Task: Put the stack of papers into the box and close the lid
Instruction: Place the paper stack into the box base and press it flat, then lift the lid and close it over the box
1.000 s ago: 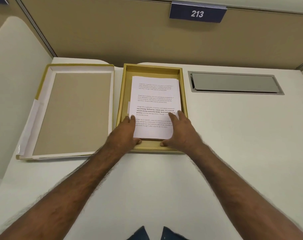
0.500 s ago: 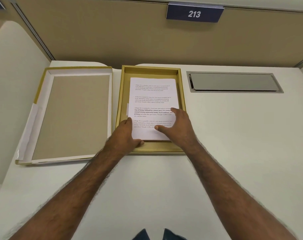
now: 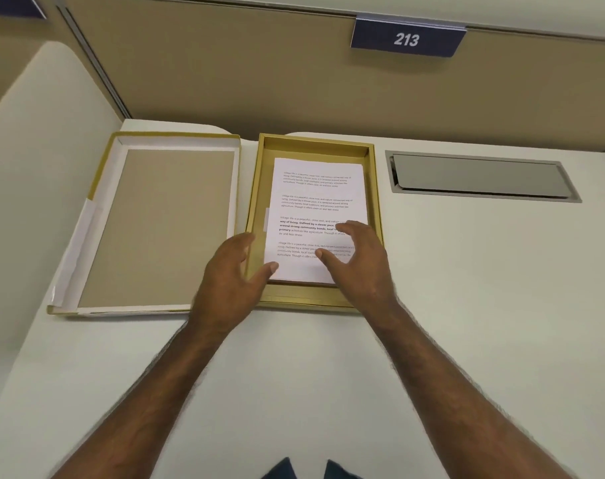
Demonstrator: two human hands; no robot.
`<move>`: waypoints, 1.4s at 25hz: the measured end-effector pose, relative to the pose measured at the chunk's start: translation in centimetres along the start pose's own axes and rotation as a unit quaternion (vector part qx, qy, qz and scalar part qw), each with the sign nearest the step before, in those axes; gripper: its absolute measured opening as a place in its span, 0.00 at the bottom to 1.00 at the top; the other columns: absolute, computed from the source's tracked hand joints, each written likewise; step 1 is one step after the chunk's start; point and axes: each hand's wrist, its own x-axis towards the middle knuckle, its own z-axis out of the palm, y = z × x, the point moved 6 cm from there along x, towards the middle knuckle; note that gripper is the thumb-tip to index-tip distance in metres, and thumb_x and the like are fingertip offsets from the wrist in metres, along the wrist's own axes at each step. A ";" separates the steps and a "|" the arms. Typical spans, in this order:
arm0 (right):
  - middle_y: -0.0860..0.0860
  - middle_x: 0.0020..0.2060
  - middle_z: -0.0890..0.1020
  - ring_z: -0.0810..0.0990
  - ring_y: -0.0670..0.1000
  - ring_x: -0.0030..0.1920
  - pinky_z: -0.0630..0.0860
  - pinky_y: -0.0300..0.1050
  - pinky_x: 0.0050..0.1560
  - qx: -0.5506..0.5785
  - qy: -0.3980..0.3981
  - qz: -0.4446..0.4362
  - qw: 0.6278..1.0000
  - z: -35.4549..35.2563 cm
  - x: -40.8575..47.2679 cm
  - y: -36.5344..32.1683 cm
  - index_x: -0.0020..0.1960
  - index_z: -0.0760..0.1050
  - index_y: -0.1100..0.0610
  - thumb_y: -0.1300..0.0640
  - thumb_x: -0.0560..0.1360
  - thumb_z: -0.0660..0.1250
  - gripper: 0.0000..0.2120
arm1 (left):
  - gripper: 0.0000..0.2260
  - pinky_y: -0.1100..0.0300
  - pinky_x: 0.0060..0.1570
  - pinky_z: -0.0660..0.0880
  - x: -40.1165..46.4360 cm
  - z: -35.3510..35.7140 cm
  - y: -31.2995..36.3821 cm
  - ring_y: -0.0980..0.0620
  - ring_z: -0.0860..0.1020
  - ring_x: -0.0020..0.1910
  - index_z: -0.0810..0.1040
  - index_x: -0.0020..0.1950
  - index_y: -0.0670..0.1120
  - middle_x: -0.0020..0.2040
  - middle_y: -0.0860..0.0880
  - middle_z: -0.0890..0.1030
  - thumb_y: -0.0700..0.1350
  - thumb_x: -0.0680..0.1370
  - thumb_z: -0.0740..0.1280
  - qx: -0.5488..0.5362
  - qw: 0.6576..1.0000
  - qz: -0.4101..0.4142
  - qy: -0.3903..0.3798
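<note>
Lying flat inside the box point(image 3: 315, 299), the papers point(image 3: 316, 202) run with their long axis away from the person, the top of the printed text toward the partition point(image 3: 225, 74). The top sheet is white with four short blocks of small print, one partly bold; the words are too small to read fully. The box is a shallow gold tray on the desk point(image 3: 467, 305), and the lid point(image 3: 162, 223) lies inside-up just to its left, with white walls and a tan inner face. The left hand point(image 3: 230, 285) hovers over the box's near left corner, fingers spread and loose, thumb at the papers' edge, holding nothing. The right hand point(image 3: 356, 264) is likewise open above the papers' lower right part, hiding that corner and some text. Whether either palm touches the sheet cannot be told.
</note>
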 end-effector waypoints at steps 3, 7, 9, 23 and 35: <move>0.51 0.69 0.84 0.80 0.51 0.71 0.72 0.41 0.70 0.002 -0.051 -0.086 0.995 2.6 -2.3 -4.4 0.69 0.82 0.55 0.48 0.79 0.79 0.22 | 0.20 0.70 0.54 0.79 -3.3 -4.0 -3.4 0.59 0.84 0.57 0.80 0.67 0.55 0.63 0.56 0.84 0.59 0.78 0.73 -0.142 0.979 -0.066 0.132; 0.52 0.66 0.87 0.83 0.55 0.68 0.78 0.51 0.69 -0.024 -0.182 -0.221 0.958 8.7 -6.4 -9.9 0.72 0.82 0.56 0.48 0.83 0.73 0.21 | 0.05 0.46 0.56 0.85 -8.5 -7.0 -10.1 0.49 0.85 0.42 0.85 0.52 0.51 0.44 0.50 0.87 0.51 0.79 0.73 -0.304 0.880 -0.215 0.296; 0.54 0.70 0.85 0.80 0.57 0.71 0.77 0.54 0.70 -0.057 -0.244 -0.255 0.934 12.1 -7.9 -11.6 0.76 0.79 0.57 0.49 0.84 0.71 0.23 | 0.04 0.46 0.54 0.85 -10.4 -7.3 -12.7 0.48 0.85 0.40 0.84 0.49 0.49 0.40 0.49 0.86 0.49 0.79 0.74 -0.354 0.831 -0.286 0.319; 0.57 0.56 0.87 0.82 0.59 0.56 0.77 0.50 0.57 -0.016 -0.230 -0.310 0.922 15.9 -9.9 -14.7 0.68 0.84 0.62 0.68 0.83 0.65 0.17 | 0.12 0.46 0.66 0.80 -8.8 -7.2 -12.4 0.46 0.84 0.58 0.80 0.57 0.42 0.54 0.43 0.84 0.49 0.81 0.73 -0.510 0.794 -0.259 0.205; 0.54 0.67 0.87 0.87 0.53 0.67 0.83 0.53 0.70 0.471 -0.189 0.013 0.861 1.6 -2.9 -15.1 0.77 0.77 0.56 0.44 0.80 0.71 0.29 | 0.25 0.66 0.56 0.79 -5.0 -9.5 -2.0 0.56 0.82 0.56 0.74 0.69 0.51 0.61 0.54 0.82 0.63 0.77 0.71 -0.109 0.970 -0.011 0.216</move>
